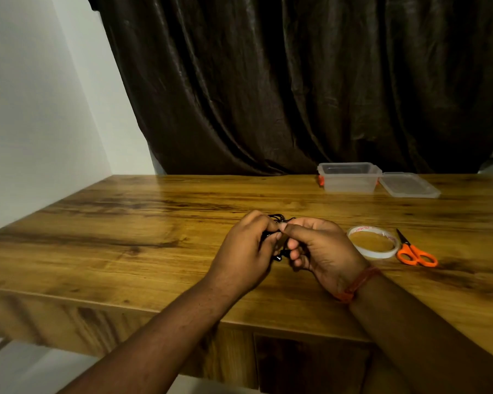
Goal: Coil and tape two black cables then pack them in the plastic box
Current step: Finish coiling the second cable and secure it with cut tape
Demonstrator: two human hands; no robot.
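Both my hands meet over the middle of the wooden table (125,223). My left hand (244,251) grips a small coil of black cable (278,218), whose loops show above my fingers while a plug end hangs below. My right hand (316,245) pinches the same coil from the right, thumb and forefinger pressed together on it. Most of the coil is hidden between my fingers. The clear plastic box (349,177) stands open at the back of the table, and its lid (409,184) lies flat to its right. A roll of clear tape (372,242) lies just right of my right hand.
Orange-handled scissors (416,253) lie right of the tape roll. A dark curtain (296,81) hangs behind the table and a white wall (40,109) stands to the left. The table's front edge runs below my forearms.
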